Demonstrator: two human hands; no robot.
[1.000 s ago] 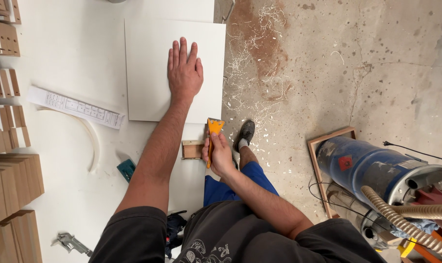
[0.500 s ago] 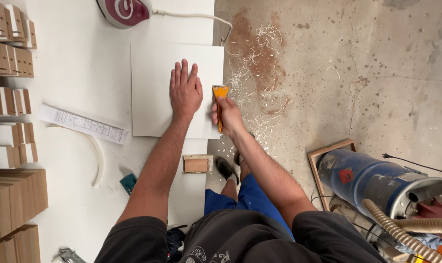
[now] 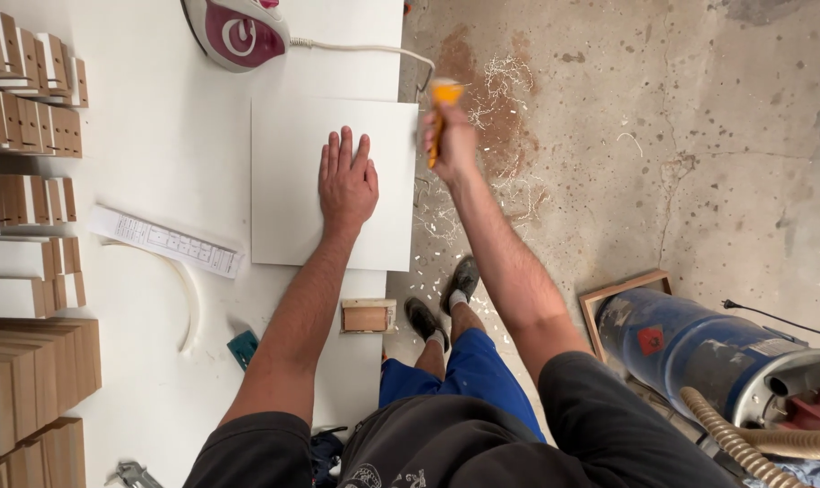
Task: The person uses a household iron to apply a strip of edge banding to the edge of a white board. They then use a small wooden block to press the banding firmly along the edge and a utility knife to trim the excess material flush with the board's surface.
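Stacks of small wooden blocks are lining the left edge of the white worktable, with larger pale boards piling up nearer the person. Beside them a printed paper strip is lying at a slant, a curved white strip is bending below it, and a pink-and-white clothes iron is resting at the table's far end. Farther right, the left hand is pressing flat, fingers spread, on a square white panel lying on the table with its right edge at the table's edge. A small wooden block is sitting near the person's side of the panel. The right hand is gripping a yellow-handled tool closed in its fist, held against the panel's right edge near the far corner. Over the concrete floor, shavings are lying scattered, and a blue barrel-shaped vacuum is lying at the far right.
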